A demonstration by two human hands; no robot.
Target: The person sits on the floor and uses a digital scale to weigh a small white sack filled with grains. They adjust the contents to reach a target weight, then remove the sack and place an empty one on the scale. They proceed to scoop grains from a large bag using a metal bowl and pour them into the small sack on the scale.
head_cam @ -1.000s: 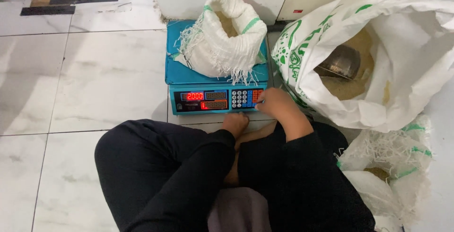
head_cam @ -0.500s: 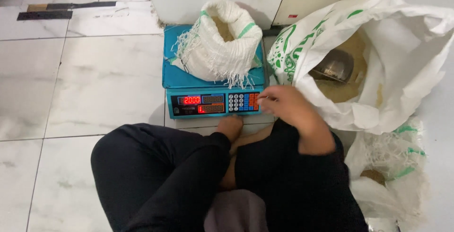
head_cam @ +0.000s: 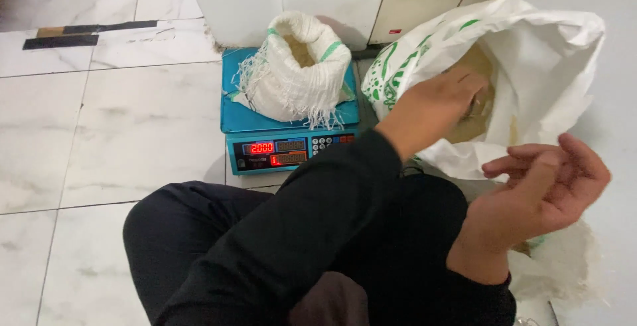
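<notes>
Sack (head_cam: 531,54), large, white woven with green print, at 2 o'clock, mouth open on tan grain: the left hand (head_cam: 434,103), a second ago at the scale's keypad, now reaches across into that mouth, its fingers hidden past the rim, grip impossible to tell, which suggests scooping resumes. Small frayed sack (head_cam: 292,77) at 12 o'clock rests unmoved on the teal scale (head_cam: 285,141), red display lit. Right hand (head_cam: 547,186), newly raised at 4 o'clock, empty, fingers loosely curled; scoop inside the large sack not discernible.
</notes>
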